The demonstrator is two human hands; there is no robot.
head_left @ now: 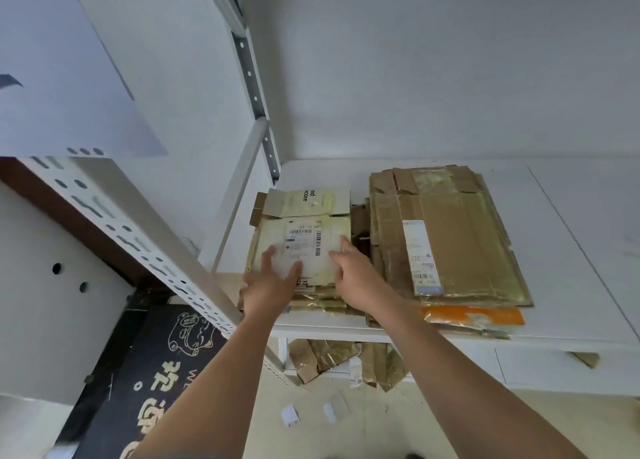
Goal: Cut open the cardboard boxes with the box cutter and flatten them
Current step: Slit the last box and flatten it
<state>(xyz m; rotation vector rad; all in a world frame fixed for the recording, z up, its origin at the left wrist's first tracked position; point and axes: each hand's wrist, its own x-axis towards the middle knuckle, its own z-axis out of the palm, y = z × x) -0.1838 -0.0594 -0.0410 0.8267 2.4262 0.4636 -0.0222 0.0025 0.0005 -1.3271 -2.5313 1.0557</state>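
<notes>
I have both hands on the flattened white box, which tops the small stack at the worktop's front left corner. The left hand lies spread on its near edge, fingers straight; the right hand presses its right edge, fingers loose, gripping nothing. To do this well I would press evenly, square it to the stack below, and keep it off the larger brown cardboard pile beside it. No box cutter is visible. The label print is unreadable, and the scraps under the worktop are partly hidden.
</notes>
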